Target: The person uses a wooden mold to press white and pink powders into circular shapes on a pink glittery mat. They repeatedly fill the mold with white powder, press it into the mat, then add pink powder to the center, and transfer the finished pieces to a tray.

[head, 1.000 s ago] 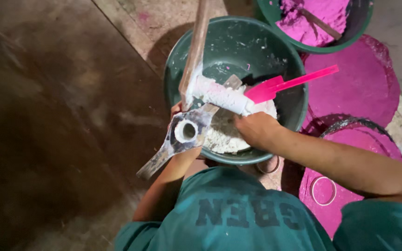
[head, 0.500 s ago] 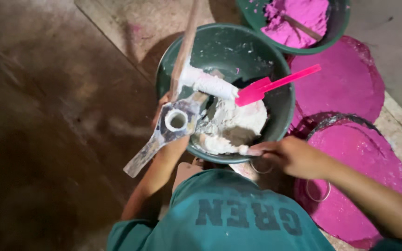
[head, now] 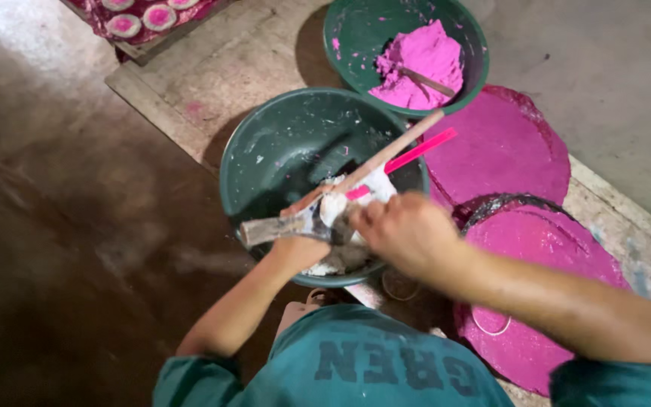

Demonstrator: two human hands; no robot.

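My left hand (head: 295,252) grips a small hoe just under its metal head (head: 273,228), which is smeared with white paste. Its wooden handle (head: 401,143) slants up to the right over a large green bowl (head: 229,169). My right hand (head: 408,230) is closed over the paste-covered side of the hoe's head, above the bowl's near rim. White paste (head: 377,185) lies in the bowl, and a pink spatula (head: 425,148) sticks out of it to the right.
A second green bowl (head: 338,41) behind holds pink paste (head: 423,56) and a stick. Round pink discs (head: 510,154) (head: 548,264) lie on a pale slab at the right, one with a thin ring (head: 491,325) on it. Patterned pieces (head: 137,15) sit at the top left.
My right hand came back from the bowl's right rim and closed on the hoe's head. The hoe's handle swung from nearly upright to slanting right. The view shifted.
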